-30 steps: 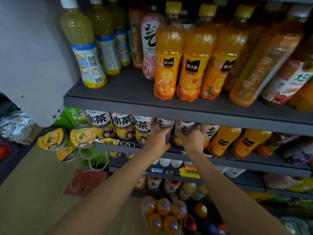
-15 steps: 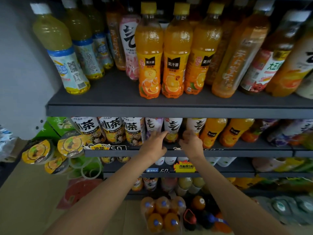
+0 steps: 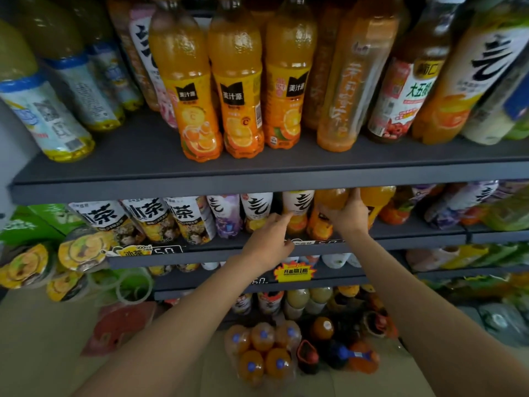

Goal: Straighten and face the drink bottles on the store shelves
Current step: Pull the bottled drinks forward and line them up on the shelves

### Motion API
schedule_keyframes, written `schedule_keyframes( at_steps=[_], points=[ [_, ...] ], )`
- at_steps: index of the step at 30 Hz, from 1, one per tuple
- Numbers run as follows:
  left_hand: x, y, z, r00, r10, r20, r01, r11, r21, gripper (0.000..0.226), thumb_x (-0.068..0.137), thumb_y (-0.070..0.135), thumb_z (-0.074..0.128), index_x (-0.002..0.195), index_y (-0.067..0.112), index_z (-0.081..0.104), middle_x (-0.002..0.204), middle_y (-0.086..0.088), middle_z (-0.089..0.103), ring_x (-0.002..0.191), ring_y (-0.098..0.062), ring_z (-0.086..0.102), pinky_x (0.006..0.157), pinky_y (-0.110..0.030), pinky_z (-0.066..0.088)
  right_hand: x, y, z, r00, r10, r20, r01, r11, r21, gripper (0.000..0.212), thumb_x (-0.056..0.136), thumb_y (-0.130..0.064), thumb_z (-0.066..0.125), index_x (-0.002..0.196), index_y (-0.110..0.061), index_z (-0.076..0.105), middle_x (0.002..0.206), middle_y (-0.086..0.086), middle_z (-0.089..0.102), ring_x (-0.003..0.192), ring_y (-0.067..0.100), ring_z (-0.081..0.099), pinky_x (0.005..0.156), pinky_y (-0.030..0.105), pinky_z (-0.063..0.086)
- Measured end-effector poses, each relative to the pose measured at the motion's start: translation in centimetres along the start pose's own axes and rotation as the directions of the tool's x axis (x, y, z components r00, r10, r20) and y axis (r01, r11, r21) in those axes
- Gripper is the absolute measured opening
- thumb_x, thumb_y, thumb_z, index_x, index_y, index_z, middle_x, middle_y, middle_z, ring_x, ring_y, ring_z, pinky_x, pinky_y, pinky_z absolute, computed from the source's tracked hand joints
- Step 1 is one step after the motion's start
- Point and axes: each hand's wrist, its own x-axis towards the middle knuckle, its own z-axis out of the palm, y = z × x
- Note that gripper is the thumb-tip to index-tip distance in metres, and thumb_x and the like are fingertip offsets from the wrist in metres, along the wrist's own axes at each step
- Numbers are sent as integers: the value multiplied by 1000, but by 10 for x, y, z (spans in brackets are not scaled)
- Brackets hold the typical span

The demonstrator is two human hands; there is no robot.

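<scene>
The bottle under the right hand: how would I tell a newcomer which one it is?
Find the second grey shelf down, under the tall orange juice row. Just right of its white-labelled bottles stand plain orange juice bottles; the right hand rests on the first orange bottle. Unlike its left neighbours, its upper body is bare orange, with no big black character.

I see my right hand (image 3: pixel 347 217) wrapped around a clear plastic bottle of orange juice (image 3: pixel 326 213) on the second dark grey metal shelf (image 3: pixel 400 239), thumb up near its shoulder. My left hand (image 3: pixel 269 242) reaches beside it, a fingertip touching the white-labelled bottle with bold black lettering (image 3: pixel 297 209) just to the left. On the grey shelf above (image 3: pixel 257 179), three orange juice bottles with black label badges (image 3: pixel 234 90) stand upright, side by side.
</scene>
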Motion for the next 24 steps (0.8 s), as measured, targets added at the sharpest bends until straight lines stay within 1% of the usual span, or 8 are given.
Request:
schedule_keyframes(
  at_steps=[3,5,8,11,13,16,21,24],
  points=[
    [3,6,3,1000,-25,3,25,1000,2,65,91,17,55,147,18,22,137,-8,39,111,-25,55,95,-40,45,-10,6,-10,994,-109,27,110,993,-43,88,71,-24,80,141,-11,29,127,16,55,113,36,53,87,43,47],
    [4,13,9,999,-32,40,33,999,-33,68,90,16,57,148,18,21,141,-10,39,113,-26,55,96,-39,44,-27,15,-21,976,-208,66,214,972,-102,76,67,-25,83,126,-8,38,122,15,56,109,34,55,81,41,47],
    [3,22,14,991,51,123,-42,996,-75,76,87,18,63,149,19,18,143,-9,38,117,-27,52,94,-34,44,-48,21,-40,914,-369,170,393,909,-138,66,66,-28,85,115,-11,43,116,8,58,104,28,58,75,29,42],
    [-4,26,10,981,168,101,-161,984,-78,69,86,29,65,142,18,27,137,-5,41,119,-23,49,92,-33,44,-58,-8,-63,857,-490,162,505,860,-70,71,62,-43,83,115,-15,46,111,-2,56,97,19,57,73,24,40],
    [-15,27,2,981,193,26,-191,980,-61,60,85,39,64,133,16,36,128,-2,44,112,-16,50,90,-31,44,-68,-42,-77,798,-589,128,597,801,-44,73,60,-56,73,116,-16,48,108,-7,51,93,10,52,70,19,36],
    [-34,32,-24,951,235,-199,-257,962,-94,57,82,53,61,122,16,43,110,6,46,97,-9,52,79,-24,44,-87,-98,-89,684,-727,60,728,685,9,74,62,-63,65,117,-15,49,110,-5,53,95,3,50,72,19,40],
    [-51,24,-91,802,216,-557,-348,927,-142,80,69,67,58,129,16,42,122,1,50,112,-10,47,89,-25,43,-112,-185,-76,545,-836,-65,838,541,72,74,66,-60,67,120,-12,50,112,-1,55,97,3,52,76,14,43],
    [-69,6,-131,716,140,-683,-365,910,-196,74,65,64,65,126,31,42,119,7,48,108,1,45,86,-12,41,-125,-222,-52,534,-839,-107,843,517,149,75,66,-58,69,122,-13,49,113,-3,54,91,-1,49,73,7,38]
  ],
)
